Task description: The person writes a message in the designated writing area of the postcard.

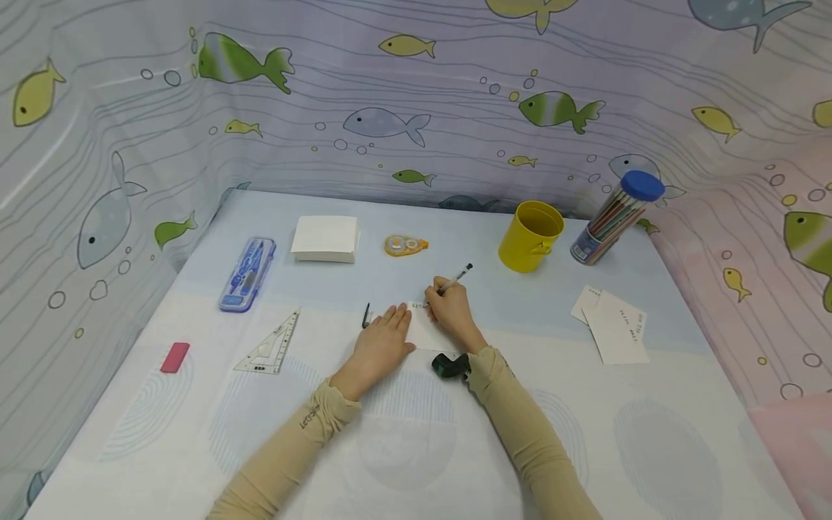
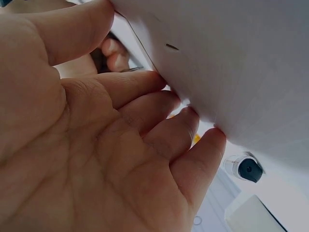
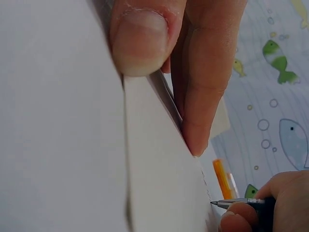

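My right hand (image 1: 451, 310) pinches a pen (image 1: 456, 278), its tip down at a line of small handwriting along the top of a white card (image 1: 425, 334). In the right wrist view the silver pen tip (image 3: 227, 202) meets the card's edge area. The left hand (image 1: 383, 339) lies on the card's left part, its fingers extended. Its thumb (image 3: 142, 43) presses near the card's lower edge in the right wrist view. Seen from below in the left wrist view, the fingertips (image 2: 217, 137) rest on the white surface. Just left of these fingers lies a black-ended pen cap (image 1: 366, 315).
At the left are a set square (image 1: 269, 347), a pink eraser (image 1: 175, 357) and a blue case (image 1: 248, 274). Behind stand a card stack (image 1: 325, 238), correction tape (image 1: 406, 245), a yellow cup (image 1: 529, 238) and a pencil jar (image 1: 614, 217). Written cards (image 1: 614, 328) lie right.
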{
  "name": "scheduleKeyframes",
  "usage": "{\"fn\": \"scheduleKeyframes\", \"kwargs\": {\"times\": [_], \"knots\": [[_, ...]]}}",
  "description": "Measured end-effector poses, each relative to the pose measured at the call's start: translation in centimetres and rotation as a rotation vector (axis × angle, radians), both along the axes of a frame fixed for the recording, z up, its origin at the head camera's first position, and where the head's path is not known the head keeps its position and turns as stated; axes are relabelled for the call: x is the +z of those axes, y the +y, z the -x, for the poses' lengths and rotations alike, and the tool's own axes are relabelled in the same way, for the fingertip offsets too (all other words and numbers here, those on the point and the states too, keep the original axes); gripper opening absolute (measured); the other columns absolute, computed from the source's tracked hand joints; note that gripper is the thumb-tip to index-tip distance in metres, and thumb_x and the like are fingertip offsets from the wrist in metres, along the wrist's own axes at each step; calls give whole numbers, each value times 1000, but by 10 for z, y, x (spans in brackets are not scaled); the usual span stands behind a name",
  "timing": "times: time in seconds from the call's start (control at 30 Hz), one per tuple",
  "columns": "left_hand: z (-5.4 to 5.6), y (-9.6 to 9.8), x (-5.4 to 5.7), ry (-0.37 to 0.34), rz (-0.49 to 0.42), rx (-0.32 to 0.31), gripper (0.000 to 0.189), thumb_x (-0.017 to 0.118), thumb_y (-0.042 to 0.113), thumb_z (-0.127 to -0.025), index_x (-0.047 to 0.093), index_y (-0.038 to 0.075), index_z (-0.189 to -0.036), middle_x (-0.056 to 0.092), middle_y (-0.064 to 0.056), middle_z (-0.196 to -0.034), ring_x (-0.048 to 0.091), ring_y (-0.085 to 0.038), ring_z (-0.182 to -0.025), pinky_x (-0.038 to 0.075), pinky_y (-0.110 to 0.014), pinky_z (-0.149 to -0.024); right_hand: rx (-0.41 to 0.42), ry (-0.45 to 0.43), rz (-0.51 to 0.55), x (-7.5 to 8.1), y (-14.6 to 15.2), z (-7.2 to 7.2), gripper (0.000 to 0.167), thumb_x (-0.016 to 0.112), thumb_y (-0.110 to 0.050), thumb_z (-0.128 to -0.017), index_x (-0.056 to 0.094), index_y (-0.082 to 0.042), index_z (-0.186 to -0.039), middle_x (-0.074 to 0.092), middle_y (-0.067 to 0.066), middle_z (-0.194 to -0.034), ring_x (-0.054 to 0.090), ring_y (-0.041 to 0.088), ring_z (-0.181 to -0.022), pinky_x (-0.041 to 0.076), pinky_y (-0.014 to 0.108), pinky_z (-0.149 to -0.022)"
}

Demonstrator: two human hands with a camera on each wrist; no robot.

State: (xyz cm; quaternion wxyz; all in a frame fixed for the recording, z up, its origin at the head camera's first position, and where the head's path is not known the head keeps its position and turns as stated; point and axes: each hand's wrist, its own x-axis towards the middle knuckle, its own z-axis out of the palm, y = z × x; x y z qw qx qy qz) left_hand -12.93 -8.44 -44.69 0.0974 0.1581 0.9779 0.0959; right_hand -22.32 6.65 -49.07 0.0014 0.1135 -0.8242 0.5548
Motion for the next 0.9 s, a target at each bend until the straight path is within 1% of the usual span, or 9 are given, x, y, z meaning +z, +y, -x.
{"fn": "scheduleKeyframes", "kwargs": {"times": [0.13,0.17,0.23,0.3,0.37,0.4,0.5,0.67,0.9], "knots": [[-1,0,-3,1,1,-5,64,58,33,-96,40,-3,-145,35,-17,-155,34,-33,-144,35,-46,-115,-43,6,27,-3,0,-2,35,48,-6,-90,38,-12,-57,43,-4,-41,42,6,-33,28,18,-35],[-1,0,-3,3,2,-6,64,58,34,-96,40,-3,-145,35,-17,-155,34,-33,-144,35,-47,-115,-60,5,35,1,-1,-5,35,48,-4,-90,38,-10,-57,42,-4,-41,40,5,-33,27,15,-34],[-2,-1,-3,6,0,-5,64,59,33,-96,40,-3,-145,35,-17,-155,34,-33,-144,36,-47,-115,-87,6,46,0,-2,-6,35,48,-1,-90,39,-7,-57,41,-3,-41,38,2,-32,26,13,-33],[-2,-1,-3,11,-2,-4,64,59,33,-96,41,-3,-145,35,-17,-155,34,-33,-144,36,-47,-115,-98,6,51,0,-3,-6,35,50,0,-90,40,-6,-57,42,-3,-41,38,-1,-31,26,13,-32],[-2,0,-2,13,1,-4,63,58,33,-96,40,-3,-145,35,-17,-155,34,-33,-144,35,-47,-115,-102,-1,47,1,-3,-6,35,50,1,-90,40,-5,-58,42,-3,-41,37,-2,-31,27,14,-32],[-2,0,-2,13,1,-4,63,58,33,-96,40,-3,-145,35,-17,-155,34,-33,-144,35,-47,-115,-98,2,44,-4,-2,-3,35,51,-1,-90,40,-8,-57,43,-4,-41,39,-2,-31,29,16,-33],[-1,-1,-2,12,6,-6,63,58,34,-96,40,-3,-145,35,-16,-155,34,-32,-144,35,-46,-115,-77,12,41,-4,0,-1,36,50,-3,-90,39,-11,-57,44,-4,-41,42,1,-31,31,20,-34],[0,-1,-2,9,9,-2,64,58,34,-96,39,-2,-146,34,-16,-156,33,-32,-144,35,-46,-115,-57,20,23,-2,0,0,35,49,-4,-89,39,-12,-56,44,-4,-41,42,5,-32,30,19,-34],[2,-1,-3,3,3,3,63,57,34,-97,39,-2,-146,34,-16,-156,33,-32,-145,34,-46,-116,-59,34,-19,-1,-1,2,34,48,-5,-89,39,-12,-57,44,-4,-41,42,6,-33,30,19,-35]]}}
